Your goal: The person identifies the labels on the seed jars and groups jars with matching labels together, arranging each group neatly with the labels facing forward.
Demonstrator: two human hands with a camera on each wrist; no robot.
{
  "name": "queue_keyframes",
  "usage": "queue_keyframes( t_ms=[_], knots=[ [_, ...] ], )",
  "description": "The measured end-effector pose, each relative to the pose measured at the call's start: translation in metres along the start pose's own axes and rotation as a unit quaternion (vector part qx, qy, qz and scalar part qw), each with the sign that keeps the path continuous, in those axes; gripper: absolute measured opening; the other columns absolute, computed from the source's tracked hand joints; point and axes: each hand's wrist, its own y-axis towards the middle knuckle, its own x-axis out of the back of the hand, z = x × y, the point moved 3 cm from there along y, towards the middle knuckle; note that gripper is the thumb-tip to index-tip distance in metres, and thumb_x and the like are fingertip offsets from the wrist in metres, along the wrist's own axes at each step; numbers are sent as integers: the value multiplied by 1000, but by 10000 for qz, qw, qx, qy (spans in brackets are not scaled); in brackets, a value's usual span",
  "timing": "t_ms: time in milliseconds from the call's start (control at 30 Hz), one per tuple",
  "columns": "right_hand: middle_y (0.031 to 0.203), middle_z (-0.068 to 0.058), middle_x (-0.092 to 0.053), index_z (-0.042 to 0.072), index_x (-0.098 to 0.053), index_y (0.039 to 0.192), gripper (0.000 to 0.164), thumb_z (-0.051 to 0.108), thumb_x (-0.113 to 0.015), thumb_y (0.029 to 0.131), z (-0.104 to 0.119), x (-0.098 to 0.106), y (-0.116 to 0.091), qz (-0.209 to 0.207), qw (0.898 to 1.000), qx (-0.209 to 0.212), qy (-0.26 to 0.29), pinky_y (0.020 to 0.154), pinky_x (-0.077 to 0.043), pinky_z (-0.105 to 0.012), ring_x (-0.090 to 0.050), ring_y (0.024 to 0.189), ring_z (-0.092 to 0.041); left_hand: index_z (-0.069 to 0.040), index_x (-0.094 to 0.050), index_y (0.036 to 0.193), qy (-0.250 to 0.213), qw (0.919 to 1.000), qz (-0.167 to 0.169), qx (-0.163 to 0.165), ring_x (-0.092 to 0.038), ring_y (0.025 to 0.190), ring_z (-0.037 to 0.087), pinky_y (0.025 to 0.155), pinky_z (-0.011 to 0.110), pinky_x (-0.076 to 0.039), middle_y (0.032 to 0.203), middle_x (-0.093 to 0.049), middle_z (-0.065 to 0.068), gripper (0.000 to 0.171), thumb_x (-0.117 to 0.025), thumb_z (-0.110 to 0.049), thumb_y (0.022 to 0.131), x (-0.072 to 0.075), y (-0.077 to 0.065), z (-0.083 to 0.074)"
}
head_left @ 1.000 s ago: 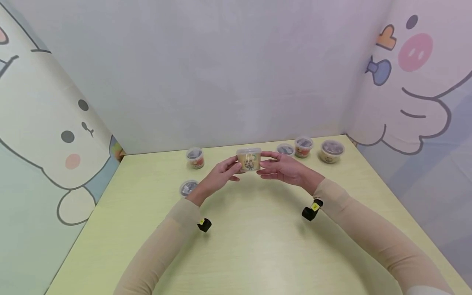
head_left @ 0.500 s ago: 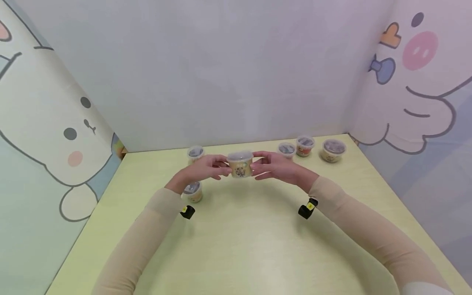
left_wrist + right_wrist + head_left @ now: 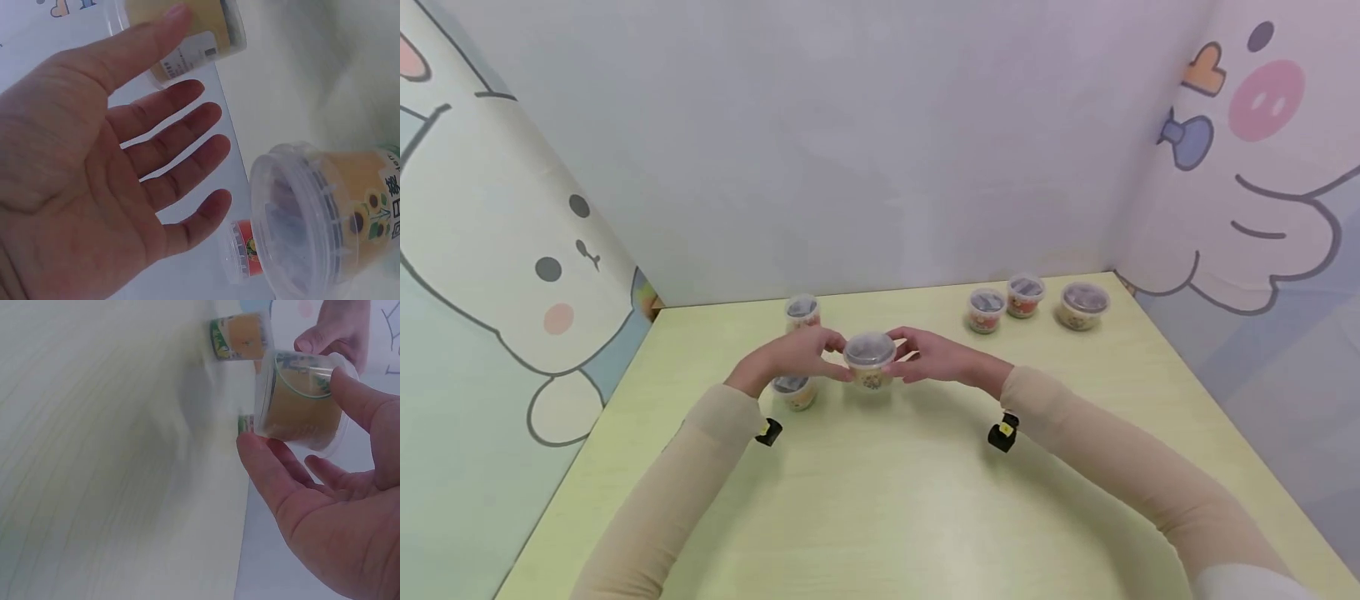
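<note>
In the head view, a small clear plastic tub (image 3: pixel 870 352) with a lid and tan contents is held between both hands over the table. My left hand (image 3: pixel 790 354) grips its left side; the left wrist view shows the thumb across the tub's label (image 3: pixel 194 53). From the right, thumb and fingertips of my right hand (image 3: pixel 943 358) pinch the tub (image 3: pixel 300 403). Below the left wrist, partly covered, stands a tan tub (image 3: pixel 799 396) with a sunflower print, large in the left wrist view. Behind the left hand is a red-labelled tub (image 3: pixel 803 311).
Toward the back right of the pale yellow table (image 3: pixel 917 500) stand two red-labelled tubs, the nearer one (image 3: pixel 986 312) beside the farther (image 3: pixel 1025 297). A wider round tub (image 3: pixel 1082 307) sits to their right. A white cloth backdrop (image 3: pixel 820 150) rises behind the table.
Both hands have carried the tub left and lower toward the table, near the sunflower tub. More of the back-right red-labelled tub shows from behind the right hand.
</note>
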Motion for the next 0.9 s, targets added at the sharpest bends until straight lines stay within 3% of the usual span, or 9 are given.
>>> queue_keyframes(
  t_ms=[167, 367, 500, 667, 767, 900],
  knots=[
    [128, -17, -57, 7, -41, 150, 66, 19, -74, 94, -4, -14, 10, -72, 9996, 124, -247, 89, -57, -43, -65, 111, -28, -1, -72, 115, 375, 9993, -22, 45, -65, 108, 29, 99, 49, -49, 113, -71, 6, 37, -80, -26, 89, -3, -5, 1],
    [134, -24, -55, 1, -31, 154, 75, 16, -74, 95, -9, -32, 22, -208, 9984, 276, -445, 87, -57, -44, -65, 113, -32, -4, -71, 118, 716, 9965, -73, 435, -65, 108, 27, 96, 54, -49, 115, -71, 4, 40, -80, -29, 89, -9, -12, 15],
    [136, -23, -56, 1, -21, 159, 84, 21, -74, 95, -9, -41, 26, -395, 9945, 313, -917, 91, -56, -38, -66, 112, -29, -6, -72, 119, 756, 9951, -124, 629, -66, 103, 22, 94, 61, -45, 114, -72, 1, 39, -79, -31, 89, -11, -16, 25],
    [133, -19, -60, 2, -27, 157, 81, 24, -74, 95, -8, -51, 29, -566, 9893, 305, -1310, 93, -54, -38, -68, 107, -26, -7, -72, 119, 646, 9944, -70, 833, -67, 100, 20, 93, 66, -43, 112, -72, 1, 42, -80, -32, 88, -15, -18, 33],
    [132, -20, -59, 2, -30, 156, 79, 23, -74, 95, -6, -55, 31, -635, 9872, 333, -1426, 91, -55, -38, -69, 105, -27, -7, -72, 120, 554, 9934, -1, 1000, -66, 93, 18, 90, 59, -46, 105, -72, 0, 43, -82, -31, 87, -17, -19, 38],
    [131, -19, -58, 3, -30, 156, 78, 24, -74, 95, -6, -59, 34, -639, 9871, 299, -1440, 90, -55, -37, -69, 103, -27, -4, -71, 119, 427, 9940, 31, 1010, -57, 75, 14, 73, 39, -47, 88, -67, -2, 42, -83, -27, 86, -19, -20, 41]
  ],
)
